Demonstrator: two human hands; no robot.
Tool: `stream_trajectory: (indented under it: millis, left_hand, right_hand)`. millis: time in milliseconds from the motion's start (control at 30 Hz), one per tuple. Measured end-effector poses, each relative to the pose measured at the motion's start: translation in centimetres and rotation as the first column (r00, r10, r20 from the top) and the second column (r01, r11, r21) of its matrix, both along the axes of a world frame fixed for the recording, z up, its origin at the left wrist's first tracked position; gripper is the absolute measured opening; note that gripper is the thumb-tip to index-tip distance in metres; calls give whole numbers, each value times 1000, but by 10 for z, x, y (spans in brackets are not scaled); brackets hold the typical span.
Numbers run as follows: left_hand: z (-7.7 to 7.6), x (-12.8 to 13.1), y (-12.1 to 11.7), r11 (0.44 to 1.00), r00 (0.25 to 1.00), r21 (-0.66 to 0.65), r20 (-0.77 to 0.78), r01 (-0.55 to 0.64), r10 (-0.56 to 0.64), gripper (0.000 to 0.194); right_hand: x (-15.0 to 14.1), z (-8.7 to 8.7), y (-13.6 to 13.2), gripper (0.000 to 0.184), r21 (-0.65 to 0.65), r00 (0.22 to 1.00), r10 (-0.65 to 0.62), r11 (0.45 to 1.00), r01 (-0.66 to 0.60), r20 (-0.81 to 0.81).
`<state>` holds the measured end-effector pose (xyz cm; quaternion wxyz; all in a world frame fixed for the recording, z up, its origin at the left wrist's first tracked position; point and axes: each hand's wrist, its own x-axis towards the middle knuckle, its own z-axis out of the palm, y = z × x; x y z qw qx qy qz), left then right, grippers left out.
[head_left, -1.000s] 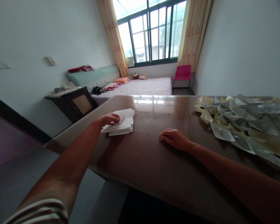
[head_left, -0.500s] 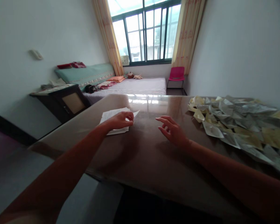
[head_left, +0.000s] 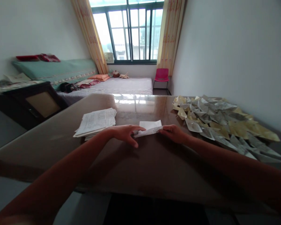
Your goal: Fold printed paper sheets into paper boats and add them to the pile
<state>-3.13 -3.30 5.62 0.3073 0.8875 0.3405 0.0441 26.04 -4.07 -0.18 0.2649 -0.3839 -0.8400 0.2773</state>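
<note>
A white printed paper sheet (head_left: pixel 150 131) is now two-handed work right of the white paper stack (head_left: pixel 97 121): right hand (head_left: pixel 174 133) pinching, left hand (head_left: pixel 124 133) wide.

A white sheet (head_left: pixel 150 130), near edge raised, lies between both hands (head_left: pixel 124 133) (head_left: pixel 175 133).

Dark-framed window (head_left: pixel 141 37) filled far end of room, bright daylight behind its panes. Patterned yellow-orange curtains (head_left: pixel 170 37) hung at both sides. Pale walls (head_left: pixel 224 47) rose plain to left and right. Lilac-covered bed (head_left: pixel 133 83) lay below window, green headboard (head_left: pixel 58 70) along left wall. Pink chair (head_left: pixel 162 75) stood just right of bed, dark cabinet (head_left: pixel 42 103) at left. Glossy brown table (head_left: pixel 135 172) mirrored window light near far edge. Grey floor (head_left: pixel 4 193) showed at lower left.
</note>
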Motion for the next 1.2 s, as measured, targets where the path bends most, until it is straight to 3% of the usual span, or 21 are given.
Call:
stream_trajectory:
  millis: [67,167,200,333,433,533,633,733,767,900,1200]
  left_hand:
    - [-13,2,4,992,998,123,63,-23,16,72]
    - [-31,14,3,984,995,179,104,-18,-1,31]
    - [-34,18,3,984,995,173,103,-29,11,27]
    - [-39,21,6,972,972,50,71,-228,224,34]
    - [-40,20,16,960,955,-64,96,-274,279,39]
    - [-43,25,26,930,921,11,142,-367,362,56]
    - [-46,32,27,860,870,139,99,-492,482,78]
    - [-47,33,21,842,860,173,105,-510,499,74]
    - [-48,33,20,848,866,177,105,-500,489,69]
    - [-51,31,14,869,899,234,93,-437,427,34]
    - [-56,39,19,825,899,431,-67,-365,433,35]
  right_hand:
    - [6,-3,-2,40,-78,999,37,996,-39,-36]
    - [9,-3,2,38,-44,1000,29,999,-29,11]
    - [9,-2,5,38,-40,999,19,999,-18,33]
    - [7,6,19,44,-193,998,0,981,14,70]
    - [3,8,25,39,-310,996,-64,947,82,69]
    - [-2,5,26,27,-351,985,-165,921,172,51]
    - [-5,2,23,25,-309,957,-287,907,287,46]
    - [-7,2,18,55,-188,949,-312,931,313,35]
    - [-7,2,17,55,-138,955,-293,945,295,35]
    - [-7,-1,15,21,11,971,-228,974,227,68]
    - [-7,-2,19,22,63,953,-258,966,251,159]
